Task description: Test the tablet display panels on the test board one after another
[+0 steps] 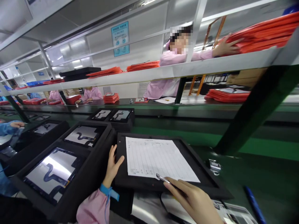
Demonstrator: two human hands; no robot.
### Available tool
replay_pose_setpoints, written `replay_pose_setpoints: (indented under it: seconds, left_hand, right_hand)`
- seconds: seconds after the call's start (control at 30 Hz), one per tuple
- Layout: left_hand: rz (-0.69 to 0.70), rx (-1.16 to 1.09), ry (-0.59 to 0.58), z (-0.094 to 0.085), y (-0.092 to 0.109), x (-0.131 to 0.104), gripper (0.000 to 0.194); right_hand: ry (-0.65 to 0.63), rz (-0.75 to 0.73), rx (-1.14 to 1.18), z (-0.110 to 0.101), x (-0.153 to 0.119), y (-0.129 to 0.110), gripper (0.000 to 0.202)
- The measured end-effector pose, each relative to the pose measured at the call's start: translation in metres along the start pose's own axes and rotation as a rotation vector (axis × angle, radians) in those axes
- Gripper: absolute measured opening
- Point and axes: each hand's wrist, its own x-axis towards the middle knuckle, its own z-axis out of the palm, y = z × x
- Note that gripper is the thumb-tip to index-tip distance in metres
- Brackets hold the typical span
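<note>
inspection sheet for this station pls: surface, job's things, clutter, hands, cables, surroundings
Surface: green bench, glossy, beside a green conveyor strip.
Job's things: form lying on a black tray; pen with its tip at the form's lower edge.
Clutter: blue pen and metal clip on the bench to the right; black trays with panels to the left.
Hands: left hand flat against the tray's left edge, no grip; right hand in a grip on the pen.
Cables: nothing seen.
Surroundings: a person in pink across the line reaching to red stacks on a shelf; others seated farther left.
</note>
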Motion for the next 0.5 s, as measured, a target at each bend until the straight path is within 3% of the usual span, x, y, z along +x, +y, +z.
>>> replay_pose_setpoints:
  seconds: [0.17,0.3,0.37,0.47,0.5]
  left_hand:
    - [0.069,0.120,-0.066,0.005,-0.010,0.035,0.048]
    - [0.153,0.226,-0.096,0.007,0.000,0.030,0.043]
    - [0.258,0.287,-0.203,0.013,0.016,0.012,0.050]
    - [0.575,0.557,-0.603,0.032,0.041,-0.026,0.070]
    - [0.680,0.669,-0.666,0.039,0.046,-0.038,0.071]
  right_hand:
    - [-0.009,0.065,-0.058,0.002,0.008,0.009,0.052]
    - [-0.021,0.113,-0.087,0.001,0.003,0.024,0.047]
    - [-0.034,0.090,-0.094,0.003,0.003,0.025,0.045]
    - [-0.093,0.024,-0.118,0.009,0.004,0.013,0.041]
    - [-0.124,0.004,-0.125,0.011,0.005,0.007,0.040]
